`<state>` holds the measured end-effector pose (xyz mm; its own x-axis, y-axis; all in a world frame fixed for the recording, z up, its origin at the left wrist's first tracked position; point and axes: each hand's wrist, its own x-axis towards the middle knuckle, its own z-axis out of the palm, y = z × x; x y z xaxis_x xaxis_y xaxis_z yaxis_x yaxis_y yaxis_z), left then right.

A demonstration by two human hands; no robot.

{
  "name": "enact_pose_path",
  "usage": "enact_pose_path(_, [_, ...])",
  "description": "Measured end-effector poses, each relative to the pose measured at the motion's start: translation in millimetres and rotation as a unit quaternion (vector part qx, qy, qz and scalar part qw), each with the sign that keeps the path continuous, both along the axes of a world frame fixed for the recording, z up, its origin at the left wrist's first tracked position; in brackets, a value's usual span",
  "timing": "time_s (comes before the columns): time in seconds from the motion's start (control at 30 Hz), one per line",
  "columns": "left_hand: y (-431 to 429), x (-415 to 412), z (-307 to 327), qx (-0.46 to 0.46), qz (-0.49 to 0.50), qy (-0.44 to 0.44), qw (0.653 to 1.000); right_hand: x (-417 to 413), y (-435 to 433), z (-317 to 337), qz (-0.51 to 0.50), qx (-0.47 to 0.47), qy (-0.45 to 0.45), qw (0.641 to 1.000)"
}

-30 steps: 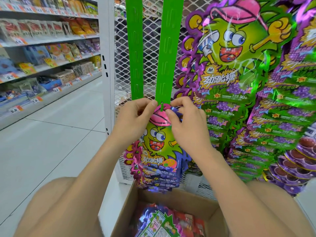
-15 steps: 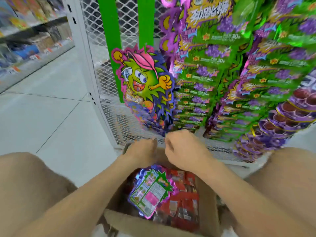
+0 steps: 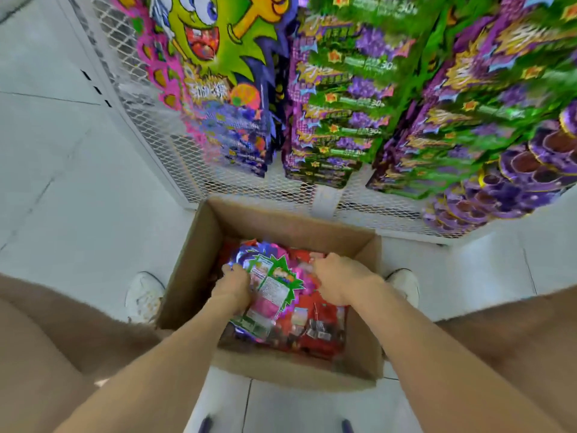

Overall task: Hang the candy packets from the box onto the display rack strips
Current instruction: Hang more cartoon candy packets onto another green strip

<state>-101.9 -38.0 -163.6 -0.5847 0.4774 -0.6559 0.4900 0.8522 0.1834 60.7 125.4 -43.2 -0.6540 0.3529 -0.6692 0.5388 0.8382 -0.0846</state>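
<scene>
An open cardboard box [image 3: 274, 218] sits on the floor between my feet, filled with red and purple candy packets [image 3: 312, 326]. On top lies one packet [image 3: 270, 290] back side up, with a green star and a pink label. My left hand [image 3: 232, 284] grips its left edge with curled fingers. At the packet's upper right, my right hand [image 3: 340, 279] curls its fingers down among the packets, fingertips hidden. Above the box, a bunch of hung packets [image 3: 224, 89] with a green cartoon face dangles on the white mesh rack [image 3: 150, 120].
To the right of that bunch hang dense strips of green-and-purple packets [image 3: 337, 104] and round purple ones [image 3: 524, 170]. White tiled floor [image 3: 78, 182] spreads to the left. My white shoes [image 3: 143, 295] flank the box, and my knees fill the lower corners.
My hands let go of the packet hung on the green strip and dropped into the box. The view tilted down from the rack to the box and floor.
</scene>
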Motion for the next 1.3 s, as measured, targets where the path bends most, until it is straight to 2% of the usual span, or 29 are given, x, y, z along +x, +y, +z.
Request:
enact_pose_path(0.1, [-1, -4, 2, 0.032, 0.066, -0.022, 0.997, -5, -1, -18, 0.001, -0.002, -0.012, 1.000])
enact_pose_path(0.17, [3, -12, 8, 0.071, 0.092, -0.072, 0.991, -11, -6, -21, -0.028, -0.028, -0.001, 0.999])
enact_pose_path(0.27, [12, -22, 16, 0.176, 0.042, -0.174, 0.968, -23, -14, -9, -0.152, -0.067, 0.083, 0.983])
enact_pose_path(0.33, [20, -11, 55, 0.251, -0.017, -0.192, 0.949, -30, -17, 8, -0.278, -0.133, 0.162, 0.938])
enact_pose_path(0.4, [28, 1, 93, 0.310, -0.056, -0.195, 0.929, -36, -16, 24, -0.408, -0.203, 0.228, 0.860])
enact_pose_path(0.47, [30, 9, 123, 0.344, -0.091, -0.192, 0.914, -38, -11, 35, -0.477, -0.233, 0.281, 0.799])
enact_pose_path(0.53, [27, 8, 147, 0.348, -0.119, -0.211, 0.905, -37, -7, 51, -0.507, -0.268, 0.295, 0.764])
enact_pose_path(0.57, [26, 4, 156, 0.342, -0.113, -0.225, 0.906, -36, -5, 60, -0.498, -0.277, 0.295, 0.767])
enact_pose_path(0.63, [26, -5, 174, 0.365, -0.066, -0.214, 0.904, -31, -5, 77, -0.442, -0.243, 0.297, 0.811])
enact_pose_path(0.7, [26, -21, 190, 0.427, 0.020, -0.142, 0.893, -29, -9, 99, -0.384, -0.200, 0.310, 0.846])
enact_pose_path(0.77, [24, -33, 212, 0.469, 0.062, -0.046, 0.880, -27, -17, 120, -0.328, -0.184, 0.327, 0.867])
enact_pose_path(0.83, [19, -39, 236, 0.493, 0.068, -0.064, 0.865, -27, -24, 140, -0.304, -0.177, 0.377, 0.857])
enact_pose_path(0.9, [16, -44, 261, 0.510, 0.040, -0.105, 0.853, -30, -29, 161, -0.278, -0.153, 0.445, 0.837])
enact_pose_path(0.97, [13, -46, 294, 0.533, 0.003, -0.111, 0.839, -33, -31, 185, -0.242, -0.115, 0.502, 0.822])
enact_pose_path(1.1, [19, -52, 369, 0.574, -0.047, -0.033, 0.817, -44, -24, 240, -0.130, -0.008, 0.562, 0.817])
enact_pose_path(1.23, [38, -62, 441, 0.659, 0.041, 0.055, 0.749, -61, -19, 301, -0.098, 0.071, 0.597, 0.793])
enact_pose_path(1.3, [49, -67, 470, 0.672, 0.064, 0.061, 0.735, -69, -19, 328, -0.092, 0.124, 0.605, 0.781])
